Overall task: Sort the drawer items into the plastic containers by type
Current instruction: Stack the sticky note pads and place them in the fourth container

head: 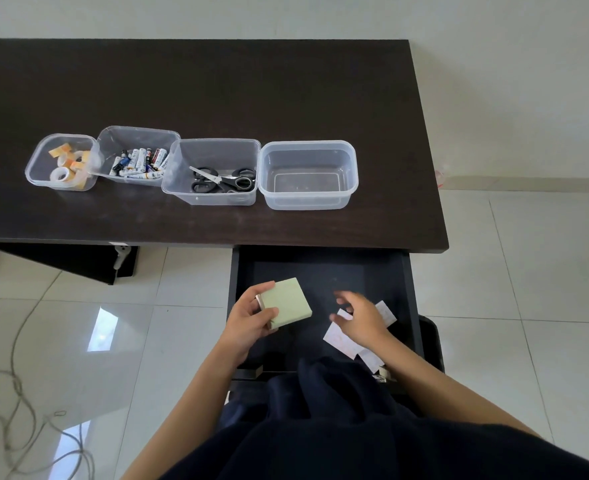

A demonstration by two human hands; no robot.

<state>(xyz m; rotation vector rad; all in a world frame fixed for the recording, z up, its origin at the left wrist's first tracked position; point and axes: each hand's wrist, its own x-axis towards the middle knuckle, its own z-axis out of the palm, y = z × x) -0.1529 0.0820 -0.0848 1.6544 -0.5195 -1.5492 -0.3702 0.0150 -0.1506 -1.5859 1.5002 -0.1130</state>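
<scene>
— Desk?
— Dark brown wooden desk [217, 81]: four clear plastic containers in a row. Tape rolls [68, 164], batteries [140, 162], black-handled scissors [222, 180]; rightmost clear tub [308, 174] holds nothing.
— Hands?
— I log my left hand [248, 320] gripping a pale green square sticky-note pad [288, 303] over the open black drawer [407, 289]. Right hand [359, 317], fingers loosely spread, hovers above white paper slips [341, 341] in the drawer.

Counter [217, 81] bare behind container row [213, 171]; front strip free; drawer [320, 271] back open, papers [341, 341] near right wall
</scene>
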